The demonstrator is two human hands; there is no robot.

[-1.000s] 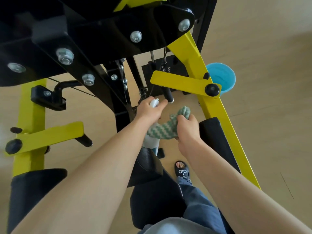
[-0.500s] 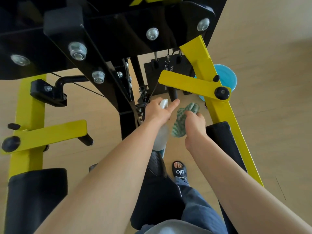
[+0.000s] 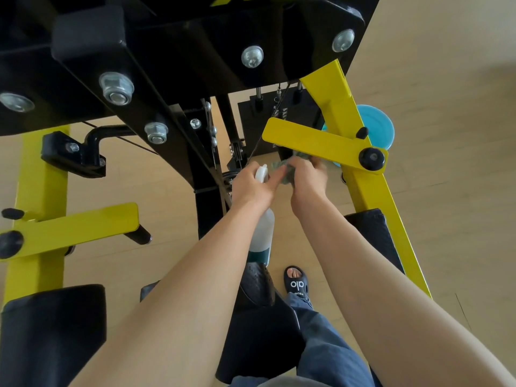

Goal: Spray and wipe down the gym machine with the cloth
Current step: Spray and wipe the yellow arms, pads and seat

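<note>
Wiping step: right hand (image 3: 305, 177) clutching cloth (image 3: 282, 170), rubbing handle under yellow arm (image 3: 312, 142) at 1 o'clock. Left hand (image 3: 252, 185) gripping spray bottle (image 3: 262, 233). Next: working cloth along handle.

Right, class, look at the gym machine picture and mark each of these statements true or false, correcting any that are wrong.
1. The left hand grips a white spray bottle. True.
2. The right hand holds a plain red cloth. False: the cloth is green and white.
3. The cloth is held just under the yellow lever arm on the right side of the machine. True.
4. A blue bucket stands on the floor behind the yellow frame post. True.
5. The person is barefoot. False: a dark sandal is on the visible foot.
6. The spray bottle stands on the floor. False: it is held up in the hand.
</note>
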